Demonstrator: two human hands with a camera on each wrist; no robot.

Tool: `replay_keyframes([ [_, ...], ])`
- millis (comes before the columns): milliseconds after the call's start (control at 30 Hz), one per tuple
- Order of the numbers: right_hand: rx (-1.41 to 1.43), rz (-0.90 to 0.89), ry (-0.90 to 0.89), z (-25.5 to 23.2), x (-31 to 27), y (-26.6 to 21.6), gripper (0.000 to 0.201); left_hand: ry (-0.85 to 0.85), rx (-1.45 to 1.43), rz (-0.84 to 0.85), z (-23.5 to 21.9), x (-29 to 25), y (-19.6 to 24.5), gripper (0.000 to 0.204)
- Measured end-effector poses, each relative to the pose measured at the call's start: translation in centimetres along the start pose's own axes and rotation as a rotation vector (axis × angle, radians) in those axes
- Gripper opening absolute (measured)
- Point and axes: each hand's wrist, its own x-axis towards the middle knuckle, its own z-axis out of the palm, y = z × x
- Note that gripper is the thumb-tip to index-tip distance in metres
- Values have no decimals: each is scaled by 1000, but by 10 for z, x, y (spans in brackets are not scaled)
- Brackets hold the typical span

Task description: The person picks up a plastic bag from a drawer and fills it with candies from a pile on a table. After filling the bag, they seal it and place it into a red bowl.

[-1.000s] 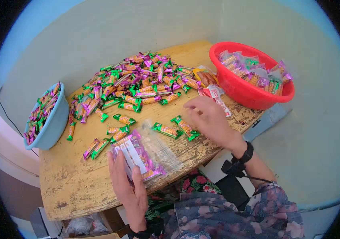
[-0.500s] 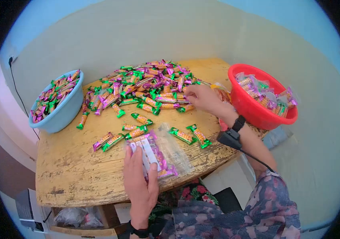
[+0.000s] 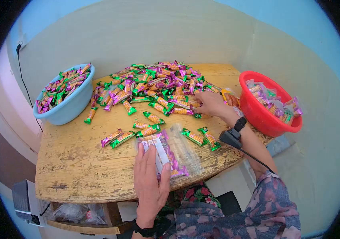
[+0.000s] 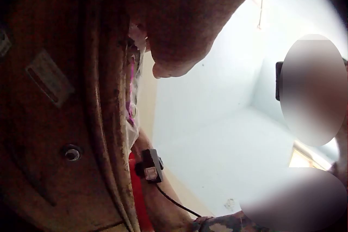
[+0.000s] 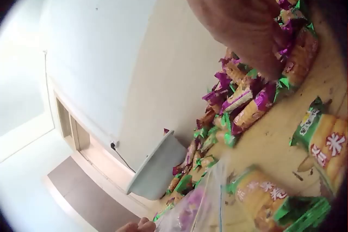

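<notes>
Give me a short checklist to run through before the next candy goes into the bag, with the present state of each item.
1. Left hand presses the clear bag flat on the table: ok.
2. Bag mouth open enough to take a candy: cannot tell.
3. Right hand is at the edge of the candy pile: ok.
4. Right hand's fingers hold a candy: cannot tell, they hide what is under them.
5. Loose candies lie beside the bag: ok.
6. Red bowl has room for another filled bag: ok.
</notes>
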Motion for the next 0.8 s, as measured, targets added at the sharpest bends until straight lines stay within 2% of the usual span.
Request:
replay_keyframes([
  [100, 32, -40, 52, 5, -4, 5, 50, 36, 15, 23, 2, -1, -1, 58],
  [200, 31, -68, 20, 4, -8, 8, 54, 36, 38, 31, 3, -1, -2, 58],
  [300, 21, -124, 127, 5, -22, 7, 52, 37, 41, 37, 3, -1, -2, 58],
  [400, 123, -15, 136, -1, -40, 2, 51, 36, 28, 24, 4, -1, -1, 58],
  [500, 305, 20, 70, 3, -44, 15, 51, 42, 32, 39, 5, -2, -3, 58],
  [600, 381, -81, 166, 8, -54, 26, 47, 35, 37, 20, 5, -2, -1, 59],
  [667, 434, -187, 250, 32, -48, 47, 51, 26, 58, 31, 6, -2, -1, 58],
  [700, 460, -242, 292, 32, -49, 43, 53, 23, 70, 37, 7, -2, -1, 58],
  [800, 565, -44, 281, 24, -55, 29, 54, 32, 95, 34, 7, -2, 0, 58],
])
